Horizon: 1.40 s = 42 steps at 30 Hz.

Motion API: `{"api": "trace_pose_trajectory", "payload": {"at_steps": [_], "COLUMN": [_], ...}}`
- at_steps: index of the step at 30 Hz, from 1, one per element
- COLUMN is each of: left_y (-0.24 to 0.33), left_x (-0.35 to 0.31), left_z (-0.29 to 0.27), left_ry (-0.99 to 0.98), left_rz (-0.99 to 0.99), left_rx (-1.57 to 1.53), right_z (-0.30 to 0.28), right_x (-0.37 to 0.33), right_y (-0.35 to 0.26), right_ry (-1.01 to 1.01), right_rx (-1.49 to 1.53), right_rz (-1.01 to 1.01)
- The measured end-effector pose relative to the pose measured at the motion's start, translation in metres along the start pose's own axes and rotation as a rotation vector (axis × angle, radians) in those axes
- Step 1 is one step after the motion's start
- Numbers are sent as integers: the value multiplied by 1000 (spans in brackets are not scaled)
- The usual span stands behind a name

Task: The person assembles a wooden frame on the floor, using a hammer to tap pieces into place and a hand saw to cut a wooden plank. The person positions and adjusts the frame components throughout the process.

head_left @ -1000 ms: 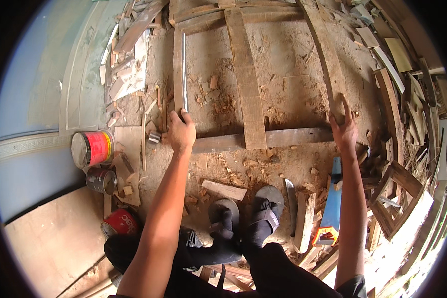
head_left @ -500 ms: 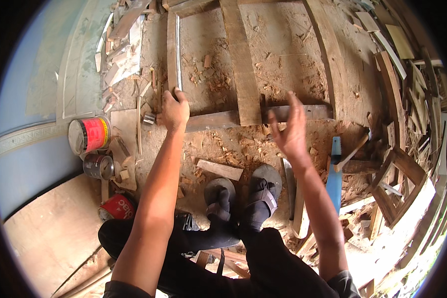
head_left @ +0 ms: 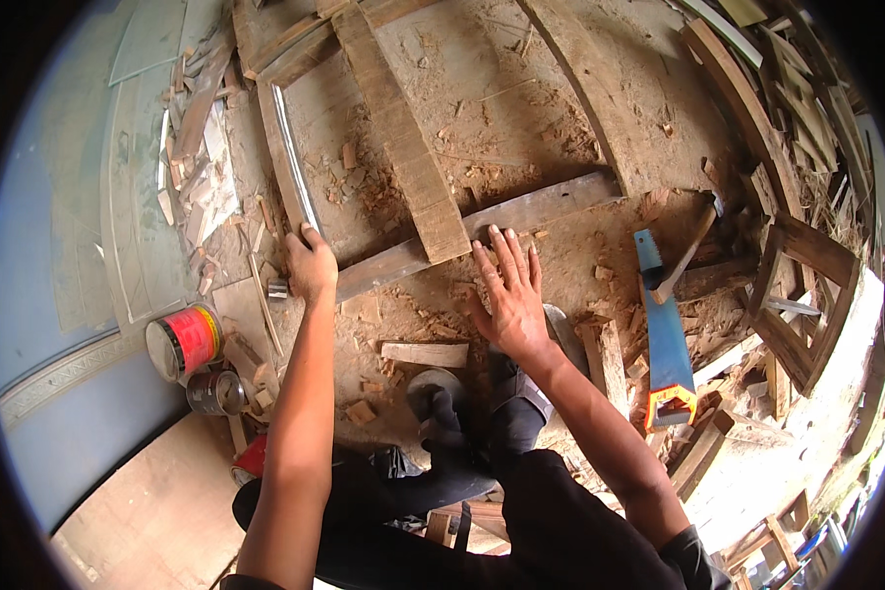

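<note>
While the left hand keeps its grip, the right comes away empty

A second ago both hands are on the wooden frame (head_left: 551,205), one at each side; now only the left hand (head_left: 312,267) has hold, its fingers curled round the lower end of the left rail (head_left: 279,157). The right hand (head_left: 511,305) is off the right rail (head_left: 590,93) and has crossed inward, fingers spread wide with nothing in them. It hangs beside the end of the middle board (head_left: 406,138), near the crosspiece (head_left: 379,267); from where I stand I can't tell whether the fingertips touch wood

The frame lies ahead of the person's feet, over the chip-strewn floor, and slants across the view more than it did, though that may be just the head turning. With the forearm moved aside, the blue saw (head_left: 667,334) shows whole. As I judge it, any steadying now falls to the left hand alone, leaving the right one free
</note>
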<state>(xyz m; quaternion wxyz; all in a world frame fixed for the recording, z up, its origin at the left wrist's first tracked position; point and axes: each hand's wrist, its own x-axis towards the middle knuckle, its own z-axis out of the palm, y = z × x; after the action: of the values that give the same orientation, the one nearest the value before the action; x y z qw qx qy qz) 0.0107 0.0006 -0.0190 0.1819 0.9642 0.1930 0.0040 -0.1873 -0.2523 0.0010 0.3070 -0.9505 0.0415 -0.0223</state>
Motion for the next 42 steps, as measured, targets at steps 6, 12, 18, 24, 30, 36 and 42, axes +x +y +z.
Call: {"api": "trace_pose_trajectory", "payload": {"at_steps": [6, 12, 18, 24, 30, 36, 42], "left_y": [6, 27, 15, 9, 10, 7, 11], "left_x": [-2, -8, -13, -6, -6, -4, -8], "left_z": [-7, -23, -22, -15, -16, -12, -16], "left_ry": [-23, -59, -32, -18, -42, -41, -51], "left_rz": [-77, -62, -13, 5, -6, -22, -25], "left_rx": [53, 12, 5, -35, -40, -51, -87], "right_z": [-8, 4, 15, -2, -24, -42, -54], "right_x": [12, 55, 60, 60, 70, 89, 102], "right_y": [-5, -2, 2, 14, 33, 46, 46], "right_ry": [83, 80, 78, -2, -36, -238, -393], "right_rx": [-22, -168, -254, -254, -168, -59, -97], "right_rz": [-28, -70, -74, -191, -332, -262, -159]}}
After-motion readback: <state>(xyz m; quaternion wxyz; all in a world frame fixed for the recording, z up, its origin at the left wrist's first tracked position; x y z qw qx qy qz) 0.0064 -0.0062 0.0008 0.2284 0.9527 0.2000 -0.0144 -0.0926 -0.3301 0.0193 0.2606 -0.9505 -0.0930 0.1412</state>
